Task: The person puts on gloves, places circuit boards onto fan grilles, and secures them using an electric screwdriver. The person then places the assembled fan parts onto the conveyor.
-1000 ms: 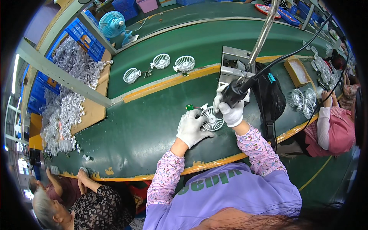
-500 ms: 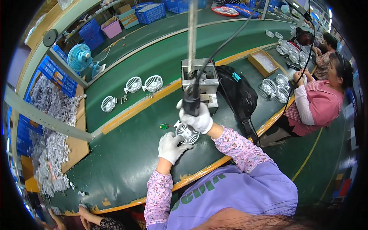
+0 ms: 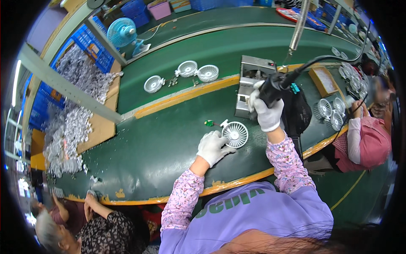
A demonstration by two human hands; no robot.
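A white round fan housing (image 3: pixel 235 134) with radial ribs lies on the green bench, a small green circuit board (image 3: pixel 209 123) wired to its upper left side. My gloved left hand (image 3: pixel 213 148) holds the housing's left rim, thumb along the lower edge. To the right, my gloved right hand (image 3: pixel 267 111) is wrapped round a black electric screwdriver (image 3: pixel 270 91), tilted, beside a metal box-shaped device (image 3: pixel 249 72) that looks like a screw feeder. A coiled spring (image 3: pixel 299 25) hangs above the screwdriver, and a thick black cable runs off to the right. The screwdriver's tip is hidden.
Several white fan housings (image 3: pixel 187 68) stand on the belt beyond the yellow edge. A black bag (image 3: pixel 298 112) and a cardboard box (image 3: pixel 323 81) are at the right, near a co-worker in pink (image 3: pixel 368 142). Clear plastic parts (image 3: pixel 80 97) heap up at the left beside a blue fan (image 3: pixel 122 32).
My right hand has lifted the screwdriver away from the fan housing, up and right to the metal device. My left hand stays on the housing. The whole view has shifted.
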